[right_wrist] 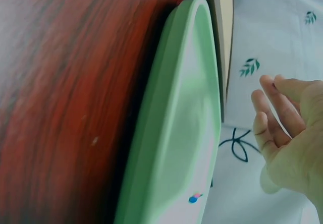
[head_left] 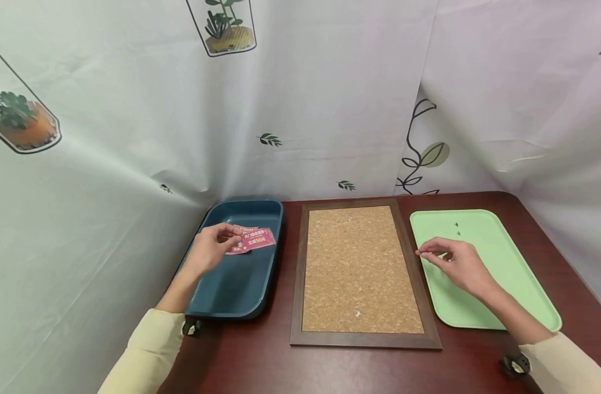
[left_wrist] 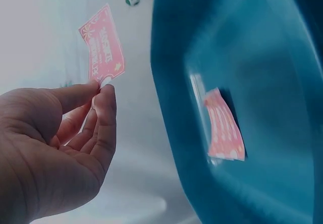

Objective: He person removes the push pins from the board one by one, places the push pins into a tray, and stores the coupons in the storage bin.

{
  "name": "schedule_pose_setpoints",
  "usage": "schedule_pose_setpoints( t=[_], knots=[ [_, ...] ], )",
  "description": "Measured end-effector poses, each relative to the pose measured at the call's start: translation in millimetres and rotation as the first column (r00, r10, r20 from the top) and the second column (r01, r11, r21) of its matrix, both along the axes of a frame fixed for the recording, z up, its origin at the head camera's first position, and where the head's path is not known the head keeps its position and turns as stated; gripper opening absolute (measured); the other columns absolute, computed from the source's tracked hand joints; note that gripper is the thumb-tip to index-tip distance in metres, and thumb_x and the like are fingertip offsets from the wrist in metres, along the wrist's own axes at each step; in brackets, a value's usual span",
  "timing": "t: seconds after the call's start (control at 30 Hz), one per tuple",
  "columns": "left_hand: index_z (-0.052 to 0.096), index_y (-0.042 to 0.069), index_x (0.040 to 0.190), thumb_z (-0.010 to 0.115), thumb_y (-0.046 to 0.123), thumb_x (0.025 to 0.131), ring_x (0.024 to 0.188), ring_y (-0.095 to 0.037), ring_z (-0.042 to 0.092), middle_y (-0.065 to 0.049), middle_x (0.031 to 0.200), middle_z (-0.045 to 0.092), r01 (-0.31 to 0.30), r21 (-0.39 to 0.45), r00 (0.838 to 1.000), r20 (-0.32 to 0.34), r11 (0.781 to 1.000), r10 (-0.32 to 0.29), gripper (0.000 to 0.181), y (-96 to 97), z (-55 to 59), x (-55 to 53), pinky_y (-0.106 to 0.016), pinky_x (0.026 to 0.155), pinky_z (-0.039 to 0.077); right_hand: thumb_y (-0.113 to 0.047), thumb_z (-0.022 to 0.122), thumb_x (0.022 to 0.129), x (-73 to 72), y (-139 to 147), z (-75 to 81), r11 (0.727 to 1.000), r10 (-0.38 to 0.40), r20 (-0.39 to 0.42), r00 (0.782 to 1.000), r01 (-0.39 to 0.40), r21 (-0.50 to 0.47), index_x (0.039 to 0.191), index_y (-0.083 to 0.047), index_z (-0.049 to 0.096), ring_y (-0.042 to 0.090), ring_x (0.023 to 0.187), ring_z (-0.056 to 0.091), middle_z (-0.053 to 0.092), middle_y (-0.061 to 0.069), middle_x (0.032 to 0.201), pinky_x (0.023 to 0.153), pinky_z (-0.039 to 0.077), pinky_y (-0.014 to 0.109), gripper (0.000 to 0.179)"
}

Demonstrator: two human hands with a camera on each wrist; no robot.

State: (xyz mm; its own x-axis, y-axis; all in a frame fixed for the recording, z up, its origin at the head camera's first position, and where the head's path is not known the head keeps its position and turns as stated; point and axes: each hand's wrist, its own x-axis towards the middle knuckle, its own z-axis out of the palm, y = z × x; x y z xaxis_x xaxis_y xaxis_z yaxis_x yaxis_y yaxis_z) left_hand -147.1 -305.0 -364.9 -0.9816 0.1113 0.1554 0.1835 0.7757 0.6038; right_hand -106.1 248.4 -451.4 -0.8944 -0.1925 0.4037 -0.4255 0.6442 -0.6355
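My left hand pinches a pink paper coupon by one end, above the blue tray; the coupon stands up from thumb and fingertips in the left wrist view. Below it, more pink coupons lie in the blue tray. Over the left edge of the light green tray, my right hand has thumb and forefinger pinched on a tiny pin, mostly hidden by the fingertips. Farther back on this tray lie small push pins, blue and red in the right wrist view.
Between the trays, a cork board in a brown wooden frame lies flat on the dark red table. Small whitish marks show near its top and bottom. A pale printed curtain hangs behind and along both sides.
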Motion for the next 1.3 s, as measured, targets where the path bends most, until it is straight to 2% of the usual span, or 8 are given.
schedule_pose_setpoints(
  t=[0.2,0.4,0.63,1.0,1.17,1.3],
  knots=[
    [0.076,0.007,0.115,0.072,0.016,0.104,0.095,-0.030,0.071,-0.012,0.105,0.076,-0.061,-0.045,0.998,0.018,0.997,0.062,0.016,-21.0,-5.5,-8.3,-0.040,0.078,0.053,-0.003,0.080,0.094,1.0,16.1,-5.7,0.999,-0.043,0.034,0.998,0.044,-0.017,0.100,-0.013,0.079,-0.001,0.080,0.071,0.080,0.004,0.094,0.066,0.052,0.015,0.012],
    [0.075,0.003,0.115,0.069,0.014,0.105,0.096,-0.032,0.068,-0.017,0.108,0.075,-0.097,-0.075,0.994,0.046,0.992,0.101,0.016,-31.8,-10.5,-15.4,-0.045,0.082,0.052,-0.002,0.081,0.093,4.2,31.0,-5.9,0.994,-0.098,0.053,0.994,0.100,-0.047,0.102,-0.011,0.079,-0.010,0.082,0.069,0.081,0.008,0.095,0.065,0.047,0.014,0.013],
    [0.074,0.002,0.116,0.065,0.013,0.107,0.099,-0.034,0.063,-0.020,0.112,0.073,-0.132,-0.125,0.981,0.124,0.983,0.148,0.017,-45.4,-21.2,-30.7,-0.048,0.085,0.051,-0.004,0.082,0.093,7.0,48.7,-11.2,0.984,-0.158,0.064,0.985,0.163,-0.076,0.102,-0.009,0.080,-0.017,0.081,0.065,0.081,0.010,0.094,0.064,0.046,0.013,0.011],
    [0.074,-0.002,0.112,0.066,0.010,0.105,0.096,-0.034,0.061,-0.022,0.110,0.070,-0.122,-0.196,0.950,0.260,0.973,0.171,0.016,-50.7,-21.8,-46.2,-0.050,0.087,0.050,-0.004,0.082,0.093,9.3,67.7,-16.6,0.975,-0.197,0.067,0.978,0.203,-0.096,0.103,-0.006,0.081,-0.018,0.082,0.065,0.081,0.005,0.094,0.068,0.046,0.008,0.011],
    [0.074,-0.001,0.108,0.069,0.012,0.104,0.098,-0.035,0.062,-0.020,0.109,0.071,-0.105,-0.251,0.940,0.290,0.962,0.179,0.014,-50.2,-20.6,-53.1,-0.052,0.089,0.050,-0.011,0.083,0.094,11.7,74.0,-17.0,0.968,-0.234,0.084,0.969,0.240,-0.069,0.103,-0.011,0.081,-0.021,0.081,0.063,0.081,-0.006,0.092,0.067,0.044,0.010,0.010],
    [0.074,-0.001,0.107,0.071,0.012,0.102,0.099,-0.036,0.062,-0.019,0.107,0.071,-0.100,-0.287,0.936,0.298,0.953,0.188,0.014,-50.3,-22.4,-58.7,-0.051,0.088,0.050,-0.014,0.083,0.095,12.5,78.4,-16.9,0.968,-0.235,0.101,0.967,0.242,-0.059,0.106,-0.011,0.082,-0.021,0.082,0.063,0.081,-0.008,0.094,0.067,0.044,0.011,0.011]
  ],
)
